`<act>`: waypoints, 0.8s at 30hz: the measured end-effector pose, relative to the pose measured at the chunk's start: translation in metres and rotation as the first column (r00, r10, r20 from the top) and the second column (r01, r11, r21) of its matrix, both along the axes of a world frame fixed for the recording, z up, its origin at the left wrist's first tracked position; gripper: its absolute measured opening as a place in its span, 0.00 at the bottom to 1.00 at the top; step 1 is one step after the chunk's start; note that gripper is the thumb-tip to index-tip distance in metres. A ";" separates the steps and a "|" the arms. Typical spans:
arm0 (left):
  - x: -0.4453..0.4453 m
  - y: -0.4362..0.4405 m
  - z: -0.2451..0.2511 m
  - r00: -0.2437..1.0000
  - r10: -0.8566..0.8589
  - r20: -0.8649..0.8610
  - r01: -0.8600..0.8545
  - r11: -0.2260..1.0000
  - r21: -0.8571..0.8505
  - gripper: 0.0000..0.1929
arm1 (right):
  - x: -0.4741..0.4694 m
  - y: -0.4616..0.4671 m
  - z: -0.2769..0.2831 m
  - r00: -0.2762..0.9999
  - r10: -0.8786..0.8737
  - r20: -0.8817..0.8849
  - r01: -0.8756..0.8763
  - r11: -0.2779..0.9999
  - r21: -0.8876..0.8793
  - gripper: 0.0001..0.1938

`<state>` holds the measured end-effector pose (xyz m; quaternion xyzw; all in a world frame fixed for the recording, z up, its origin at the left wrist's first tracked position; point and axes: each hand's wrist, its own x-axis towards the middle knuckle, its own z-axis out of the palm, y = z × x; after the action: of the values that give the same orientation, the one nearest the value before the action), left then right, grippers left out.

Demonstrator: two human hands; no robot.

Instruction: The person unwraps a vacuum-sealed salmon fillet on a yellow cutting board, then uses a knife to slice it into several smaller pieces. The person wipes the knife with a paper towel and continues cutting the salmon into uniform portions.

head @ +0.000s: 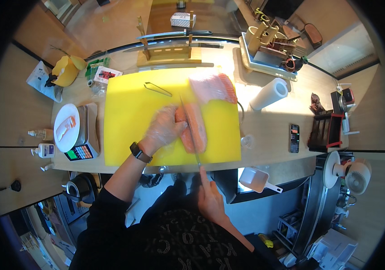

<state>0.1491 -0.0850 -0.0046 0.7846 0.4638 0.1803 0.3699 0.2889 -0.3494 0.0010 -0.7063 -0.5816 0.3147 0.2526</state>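
A thick piece of salmon (200, 130) lies lengthwise on a yellow cutting board (128, 131). My left hand (165, 123), in a clear plastic glove, presses on the left side of the fish with fingers and thumb. The handle of a long, thin-bladed knife (194, 143) is in my right hand (211, 199), the index finger stretched along it. Its blade runs along the salmon, just right of my left thumb; how deep it sits I cannot tell. Behind, a wider salmon fillet (211, 87) rests at the board's far right, and metal tweezers (157, 89) lie to its left.
A digital scale (81, 151) bearing a white plate (62, 138) with a fish piece stands left. Behind the board is a wooden knife rack (169, 60). A paper roll (269, 93), a phone (294, 138) and a tray (270, 69) of utensils are rightward. A white scoop (255, 179) sits below the counter edge.
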 end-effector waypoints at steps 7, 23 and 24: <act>0.005 0.003 0.007 0.998 -0.017 0.059 0.016 1.000 0.018 0.21 | -0.006 0.028 0.002 1.000 -0.015 -0.015 0.015 1.000 -0.022 0.39; -0.012 -0.025 0.016 0.975 -0.054 -0.215 0.119 0.946 0.302 0.54 | -0.006 0.079 -0.009 1.000 -0.030 -0.003 0.030 0.999 0.013 0.40; -0.009 -0.039 0.012 0.953 -0.063 -0.297 0.161 0.935 0.315 0.58 | -0.006 0.078 -0.010 1.000 -0.030 -0.003 0.030 0.999 0.027 0.41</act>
<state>0.1400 -0.1236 0.0076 0.8790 0.4284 0.1212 0.1706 0.2829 -0.2710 -0.0085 -0.7109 -0.5750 0.3039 0.2676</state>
